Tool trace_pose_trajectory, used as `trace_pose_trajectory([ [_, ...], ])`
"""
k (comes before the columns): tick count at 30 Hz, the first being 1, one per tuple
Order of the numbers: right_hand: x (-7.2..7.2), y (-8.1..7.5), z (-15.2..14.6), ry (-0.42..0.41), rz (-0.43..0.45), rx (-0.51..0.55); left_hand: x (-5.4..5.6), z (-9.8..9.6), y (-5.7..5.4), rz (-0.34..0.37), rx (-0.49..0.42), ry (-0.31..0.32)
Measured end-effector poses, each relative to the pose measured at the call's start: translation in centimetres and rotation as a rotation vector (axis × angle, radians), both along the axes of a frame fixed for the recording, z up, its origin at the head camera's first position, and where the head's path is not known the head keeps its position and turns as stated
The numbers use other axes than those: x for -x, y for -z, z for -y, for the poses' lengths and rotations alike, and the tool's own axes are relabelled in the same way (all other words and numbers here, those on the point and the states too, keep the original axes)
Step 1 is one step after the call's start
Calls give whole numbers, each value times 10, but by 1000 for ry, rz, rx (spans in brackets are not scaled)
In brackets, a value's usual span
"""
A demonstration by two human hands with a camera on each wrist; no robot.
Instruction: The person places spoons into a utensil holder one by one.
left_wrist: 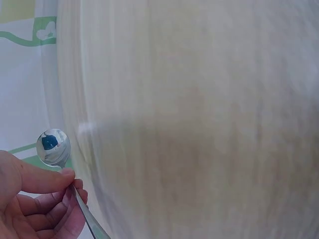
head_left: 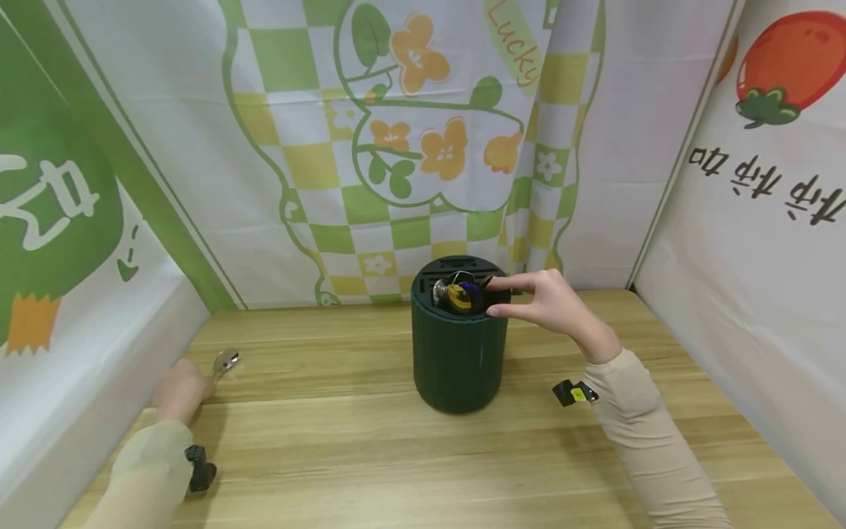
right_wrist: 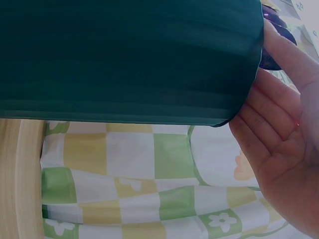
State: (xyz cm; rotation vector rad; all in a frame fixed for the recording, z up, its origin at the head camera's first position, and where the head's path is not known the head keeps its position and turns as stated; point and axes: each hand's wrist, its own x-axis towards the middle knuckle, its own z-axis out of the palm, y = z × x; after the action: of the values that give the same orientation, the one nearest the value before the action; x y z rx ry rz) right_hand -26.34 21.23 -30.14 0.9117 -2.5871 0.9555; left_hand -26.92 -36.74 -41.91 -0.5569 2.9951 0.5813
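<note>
A dark green ribbed utensil holder [head_left: 457, 367] with a slotted black top stands on the wooden table. Several spoon heads show in its opening, among them a gold one [head_left: 459, 298] and a blue one [head_left: 473, 295]. My right hand [head_left: 551, 301] is at the right side of the opening, thumb by the rim, fingers reaching over the top; a gap shows between thumb and fingers. In the right wrist view its fingertips are partly hidden behind the holder. At the far left, my left hand [head_left: 180, 389] pinches a silver spoon [left_wrist: 54, 147] below its bowl, between thumb and fingers.
The wooden table [head_left: 317, 455] extends to a printed curtain [head_left: 297, 176] close behind the holder. White printed side walls [head_left: 747, 279] bound it on the left and right. A small black camera sits on each wrist, one at the right sleeve [head_left: 634, 389].
</note>
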Motion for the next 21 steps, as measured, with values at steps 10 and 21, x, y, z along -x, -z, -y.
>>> trace_pose_trajectory([
  [10, 0, 0, 0, -2, 1, 0, -2, -13, -16, -50, -18, 46],
  [21, 0, -1, 0, -2, -7, -6, 0, -34, -27, -177, -23, 102],
])
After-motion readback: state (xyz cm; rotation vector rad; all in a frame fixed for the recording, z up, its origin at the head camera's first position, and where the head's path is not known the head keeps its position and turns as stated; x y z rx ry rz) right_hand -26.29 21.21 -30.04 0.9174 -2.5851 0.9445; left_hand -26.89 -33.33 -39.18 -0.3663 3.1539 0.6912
